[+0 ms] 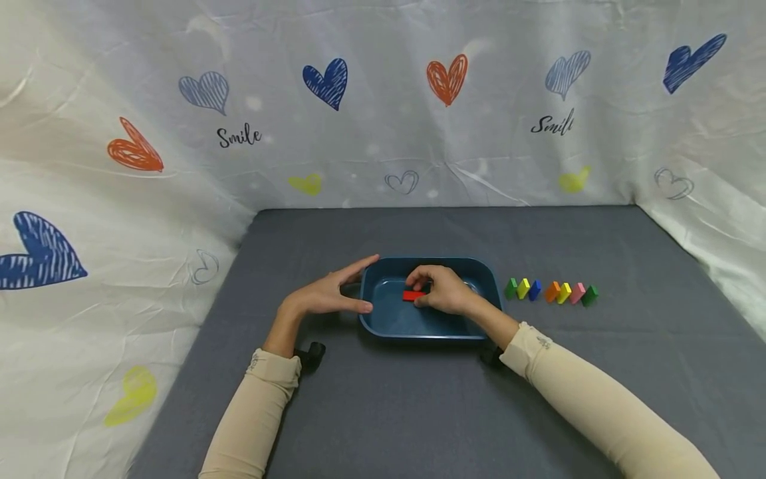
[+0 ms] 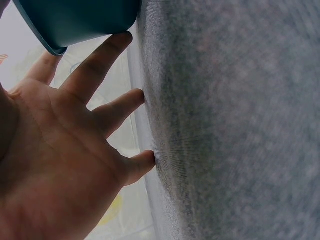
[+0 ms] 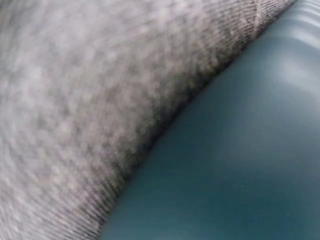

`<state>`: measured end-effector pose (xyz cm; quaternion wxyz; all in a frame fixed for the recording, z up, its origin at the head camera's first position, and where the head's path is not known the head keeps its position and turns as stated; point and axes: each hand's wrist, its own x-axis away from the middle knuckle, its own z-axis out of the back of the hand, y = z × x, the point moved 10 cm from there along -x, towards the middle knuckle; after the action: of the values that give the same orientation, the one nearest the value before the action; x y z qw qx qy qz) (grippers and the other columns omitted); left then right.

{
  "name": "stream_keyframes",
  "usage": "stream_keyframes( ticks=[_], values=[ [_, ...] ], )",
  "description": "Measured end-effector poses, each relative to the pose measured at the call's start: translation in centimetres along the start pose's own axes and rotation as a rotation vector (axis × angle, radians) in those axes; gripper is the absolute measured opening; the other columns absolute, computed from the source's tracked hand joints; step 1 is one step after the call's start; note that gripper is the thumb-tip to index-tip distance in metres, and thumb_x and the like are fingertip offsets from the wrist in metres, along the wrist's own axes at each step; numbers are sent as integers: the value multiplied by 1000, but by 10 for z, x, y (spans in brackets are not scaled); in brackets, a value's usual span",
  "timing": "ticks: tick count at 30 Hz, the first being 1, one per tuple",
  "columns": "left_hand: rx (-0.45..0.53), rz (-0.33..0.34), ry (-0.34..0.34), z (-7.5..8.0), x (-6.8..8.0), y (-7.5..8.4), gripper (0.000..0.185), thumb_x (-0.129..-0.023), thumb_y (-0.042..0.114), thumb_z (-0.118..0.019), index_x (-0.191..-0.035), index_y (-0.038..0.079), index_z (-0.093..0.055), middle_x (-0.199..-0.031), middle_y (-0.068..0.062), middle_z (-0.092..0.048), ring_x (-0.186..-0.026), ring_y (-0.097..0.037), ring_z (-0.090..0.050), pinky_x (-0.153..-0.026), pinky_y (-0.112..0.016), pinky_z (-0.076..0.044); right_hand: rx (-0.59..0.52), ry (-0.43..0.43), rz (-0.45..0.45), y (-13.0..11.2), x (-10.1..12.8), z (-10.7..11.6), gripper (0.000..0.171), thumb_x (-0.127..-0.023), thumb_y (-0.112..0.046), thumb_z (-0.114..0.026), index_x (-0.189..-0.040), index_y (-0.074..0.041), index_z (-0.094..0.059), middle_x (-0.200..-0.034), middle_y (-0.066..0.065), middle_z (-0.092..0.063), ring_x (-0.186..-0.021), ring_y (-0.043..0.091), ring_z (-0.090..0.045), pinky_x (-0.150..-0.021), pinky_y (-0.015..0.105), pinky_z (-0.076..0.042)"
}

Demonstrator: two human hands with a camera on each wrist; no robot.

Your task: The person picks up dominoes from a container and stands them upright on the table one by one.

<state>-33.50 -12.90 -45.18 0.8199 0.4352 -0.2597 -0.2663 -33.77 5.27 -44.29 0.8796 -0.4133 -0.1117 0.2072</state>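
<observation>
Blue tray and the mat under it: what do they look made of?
The blue tray looks like moulded plastic, though it could be coated metal: rounded corners, a smooth wall, a soft sheen in the right wrist view. The grey mat looks like woven or felted cloth: matte, with a fine grainy weave in both wrist views.

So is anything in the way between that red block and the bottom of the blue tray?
Nothing visible. The right hand holds the red block low inside the blue tray, whose floor looks bare. The left hand rests at the tray's outer left side.
</observation>
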Motion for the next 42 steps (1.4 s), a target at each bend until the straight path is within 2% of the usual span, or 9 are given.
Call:
stream_keyframes(
  ticks=[6,9,15,21,27,29,33,36,42],
  values=[
    [4,-4,-7,-1,0,0,98,-88,44,-79,-163,43,-15,-171,12,-11,-158,-35,-18,-120,-68,-24,7,10,-6,2,1,0,35,-80,2,-83,-112,-7,-72,-99,9,-70,-87,20,-60,-73,28,-46],
    [6,-10,-9,-2,-1,-1,99,-89,44,-79,-163,41,-15,-171,12,-11,-158,-36,-18,-120,-68,-24,14,6,14,0,2,0,36,-80,2,-82,-114,-6,-71,-99,10,-70,-85,20,-60,-72,28,-46],
    [5,-13,-9,-2,0,0,98,-88,44,-79,-162,45,-15,-171,13,-11,-158,-35,-19,-120,-68,-25,55,-20,57,-3,2,-4,42,-81,-3,-84,-120,-7,-70,-104,12,-70,-71,15,-56,-66,27,-45],
    [6,-20,-8,-1,0,1,97,-88,44,-79,-162,46,-15,-171,13,-12,-157,-35,-19,-120,-68,-25,78,-20,64,-5,2,-3,39,-83,-3,-82,-120,-6,-71,-103,11,-71,-76,16,-58,-68,27,-46],
    [9,-14,-4,0,0,1,97,-88,43,-79,-161,48,-16,-171,13,-12,-158,-34,-18,-120,-68,-24,10,-12,72,-9,4,1,37,-87,-6,-79,-122,-4,-71,-104,11,-71,-90,19,-59,-72,24,-46],
    [10,-13,-4,0,0,1,97,-88,43,-79,-161,47,-16,-170,13,-12,-158,-34,-19,-120,-68,-24,-14,-13,70,-8,5,1,37,-88,-8,-78,-124,-4,-71,-106,11,-70,-88,18,-58,-69,22,-46],
    [12,-13,-6,-1,0,2,98,-88,43,-79,-163,43,-15,-170,13,-12,-158,-34,-19,-120,-68,-24,-55,-23,63,-8,7,2,37,-91,-9,-76,-127,-3,-70,-110,13,-68,-72,14,-54,-60,20,-43],
    [8,-14,-7,-1,0,2,99,-88,44,-79,-163,41,-15,-171,13,-12,-158,-34,-19,-120,-68,-24,-89,-29,63,-8,10,3,36,-92,-9,-74,-127,-2,-70,-112,16,-66,-65,14,-53,-58,20,-44],
    [6,-12,-5,-1,0,2,100,-88,44,-79,-164,40,-15,-171,13,-12,-158,-35,-18,-120,-69,-23,-135,-23,75,-12,16,9,32,-94,-10,-73,-125,-4,-71,-116,16,-66,-79,18,-60,-65,23,-50]
  ],
)
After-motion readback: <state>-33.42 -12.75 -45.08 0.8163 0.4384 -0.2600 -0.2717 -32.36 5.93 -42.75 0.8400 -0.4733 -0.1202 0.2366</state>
